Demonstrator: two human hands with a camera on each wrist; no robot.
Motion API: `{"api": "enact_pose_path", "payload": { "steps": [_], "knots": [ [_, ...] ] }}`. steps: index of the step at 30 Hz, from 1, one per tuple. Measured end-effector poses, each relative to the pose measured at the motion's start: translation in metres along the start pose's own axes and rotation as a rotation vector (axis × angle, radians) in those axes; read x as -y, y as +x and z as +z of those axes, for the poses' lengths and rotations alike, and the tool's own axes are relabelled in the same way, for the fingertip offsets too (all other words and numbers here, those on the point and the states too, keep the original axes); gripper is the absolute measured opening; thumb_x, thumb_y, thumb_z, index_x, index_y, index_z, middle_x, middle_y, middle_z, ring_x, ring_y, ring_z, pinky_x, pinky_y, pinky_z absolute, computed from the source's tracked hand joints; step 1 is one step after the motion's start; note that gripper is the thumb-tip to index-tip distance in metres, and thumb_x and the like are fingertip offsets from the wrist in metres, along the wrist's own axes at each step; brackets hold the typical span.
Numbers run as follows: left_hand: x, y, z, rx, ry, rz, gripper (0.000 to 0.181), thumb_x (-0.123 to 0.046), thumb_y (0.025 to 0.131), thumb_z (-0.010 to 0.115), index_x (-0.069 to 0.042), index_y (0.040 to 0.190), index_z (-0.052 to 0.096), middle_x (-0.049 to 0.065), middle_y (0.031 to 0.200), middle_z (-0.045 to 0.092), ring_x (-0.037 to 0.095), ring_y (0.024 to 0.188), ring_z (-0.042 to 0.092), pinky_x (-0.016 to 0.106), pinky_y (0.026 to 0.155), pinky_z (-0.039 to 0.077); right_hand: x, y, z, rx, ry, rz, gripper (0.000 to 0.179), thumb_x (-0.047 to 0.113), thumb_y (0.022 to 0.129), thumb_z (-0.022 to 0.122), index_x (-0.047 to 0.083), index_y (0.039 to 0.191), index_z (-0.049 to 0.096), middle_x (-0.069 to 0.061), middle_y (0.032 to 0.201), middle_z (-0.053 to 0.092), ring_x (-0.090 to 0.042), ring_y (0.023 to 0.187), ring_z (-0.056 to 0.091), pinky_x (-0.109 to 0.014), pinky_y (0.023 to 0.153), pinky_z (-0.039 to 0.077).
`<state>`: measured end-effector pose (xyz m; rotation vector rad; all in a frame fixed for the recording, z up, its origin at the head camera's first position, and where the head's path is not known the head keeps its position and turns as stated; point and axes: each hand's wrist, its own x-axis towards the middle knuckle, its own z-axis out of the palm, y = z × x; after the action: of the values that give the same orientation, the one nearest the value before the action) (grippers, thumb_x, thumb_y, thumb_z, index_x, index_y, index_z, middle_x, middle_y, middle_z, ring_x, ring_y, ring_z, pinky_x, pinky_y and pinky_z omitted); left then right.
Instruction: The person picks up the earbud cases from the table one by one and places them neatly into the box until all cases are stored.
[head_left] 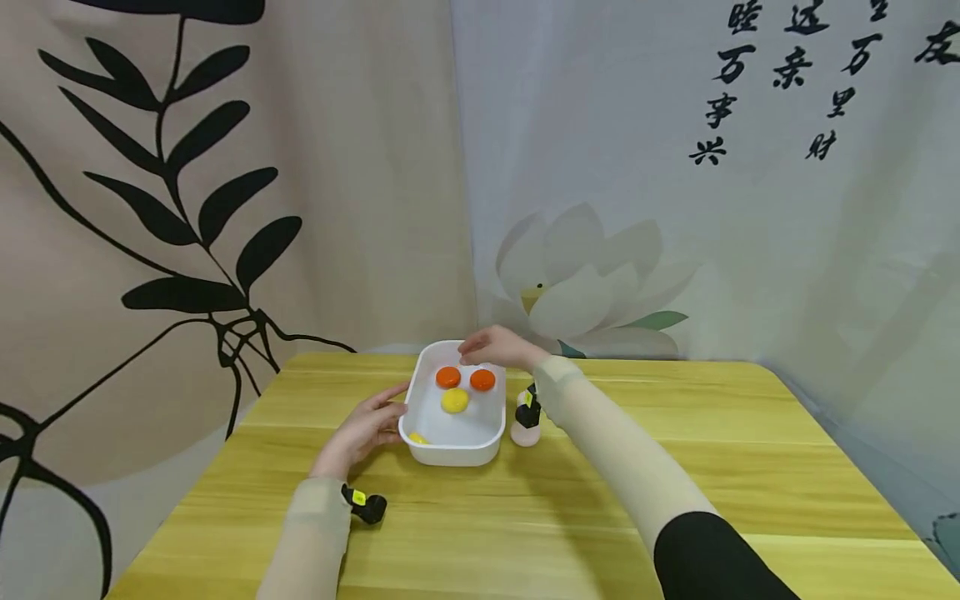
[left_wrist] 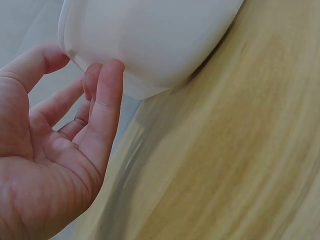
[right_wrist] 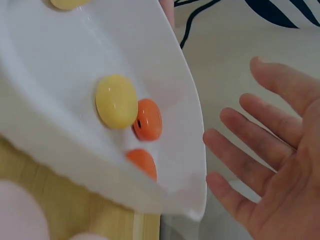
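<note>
Fingers (right_wrist: 240, 159) of the right hand (head_left: 497, 346), spread and empty, hang by the far rim of the white tray (head_left: 453, 456), nearer its orange pieces (head_left: 482, 380), which lie just personward, than the left hand (head_left: 369, 427), whose loosely bent fingers touch its side.

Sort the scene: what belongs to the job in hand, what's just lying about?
Likely in the job:
- white tub, between the two hands
- two orange pieces, inside it
- two yellow pieces, inside it
- left hand and right hand

Likely just around:
- pale pink object, on the table beside the tub
- patterned curtain, behind
</note>
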<state>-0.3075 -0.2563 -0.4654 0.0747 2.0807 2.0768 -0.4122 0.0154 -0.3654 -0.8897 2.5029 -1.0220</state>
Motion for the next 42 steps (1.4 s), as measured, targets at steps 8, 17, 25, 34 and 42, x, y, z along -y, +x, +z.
{"api": "enact_pose_path", "payload": {
  "steps": [8,17,25,34,42],
  "knots": [
    [0.000,-0.001,-0.002,-0.025,0.014,-0.019,0.059,-0.013,0.096,0.057,-0.008,0.150,0.035,0.020,0.114,0.057,0.022,0.085,0.064,0.037,0.074,0.056,-0.021,-0.014,-0.011,-0.052,0.088,0.047,0.040,0.029,0.092,0.065,0.006,0.124,0.065,-0.001,0.113,0.068,-0.021,0.101,0.063,-0.039,0.094,0.047],
    [-0.002,-0.001,-0.002,-0.027,0.022,-0.029,0.059,-0.014,0.096,0.058,-0.010,0.150,0.035,0.016,0.111,0.058,0.021,0.084,0.064,0.037,0.074,0.056,-0.028,-0.021,-0.018,-0.061,0.121,0.091,0.041,0.029,0.093,0.065,0.005,0.126,0.064,-0.003,0.116,0.066,-0.025,0.104,0.061,-0.041,0.091,0.048],
    [0.000,0.000,-0.003,0.000,0.014,-0.016,0.060,-0.014,0.097,0.057,-0.008,0.151,0.032,0.025,0.120,0.054,0.022,0.085,0.064,0.037,0.076,0.056,-0.033,-0.022,-0.019,-0.055,0.122,0.081,0.042,0.027,0.093,0.064,0.002,0.126,0.062,-0.005,0.116,0.067,-0.030,0.107,0.061,-0.049,0.096,0.045],
    [-0.001,-0.001,-0.003,-0.024,0.002,-0.022,0.059,-0.014,0.096,0.058,-0.011,0.150,0.036,0.018,0.114,0.058,0.024,0.086,0.065,0.040,0.076,0.056,-0.044,-0.030,-0.020,-0.091,0.087,0.076,0.041,0.026,0.093,0.065,0.002,0.127,0.063,-0.006,0.117,0.067,-0.022,0.107,0.061,-0.040,0.092,0.048],
    [0.001,0.002,-0.001,-0.024,0.000,-0.023,0.059,-0.015,0.096,0.059,-0.013,0.150,0.037,0.018,0.113,0.058,0.026,0.087,0.065,0.041,0.076,0.056,-0.067,-0.039,-0.022,-0.097,0.128,0.058,0.038,0.021,0.091,0.067,0.004,0.125,0.064,-0.006,0.120,0.066,-0.023,0.114,0.057,-0.043,0.093,0.047]
  ]
}}
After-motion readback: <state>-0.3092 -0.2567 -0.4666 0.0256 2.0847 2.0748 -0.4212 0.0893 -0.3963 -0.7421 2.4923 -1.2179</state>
